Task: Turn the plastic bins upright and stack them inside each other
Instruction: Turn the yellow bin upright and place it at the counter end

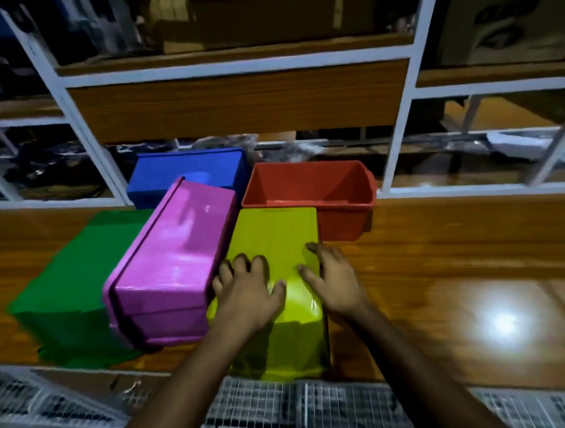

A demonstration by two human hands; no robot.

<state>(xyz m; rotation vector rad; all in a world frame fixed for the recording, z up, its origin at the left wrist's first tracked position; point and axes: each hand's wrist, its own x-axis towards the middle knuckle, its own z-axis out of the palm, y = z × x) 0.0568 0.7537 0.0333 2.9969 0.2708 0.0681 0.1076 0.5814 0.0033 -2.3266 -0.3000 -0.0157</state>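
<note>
Several plastic bins sit on a wooden table [454, 258]. A red bin [336, 224] stands upright and empty at the back right. In front of it a yellow-green bin [275, 233] lies upside down. My left hand [249, 289] rests flat on its left side and my right hand [334, 279] on its right edge, fingers spread. A pink bin [176, 257] lies upside down to the left, tilted. A green bin [67, 288] is upside down at far left. A blue bin [188, 172] is at the back, behind the pink one.
White-framed wooden shelving [237, 102] rises behind the table, packed with boxes and dark items. A white wire grid [299, 407] lies below the table's near edge. A bright light glare shows on the table at right.
</note>
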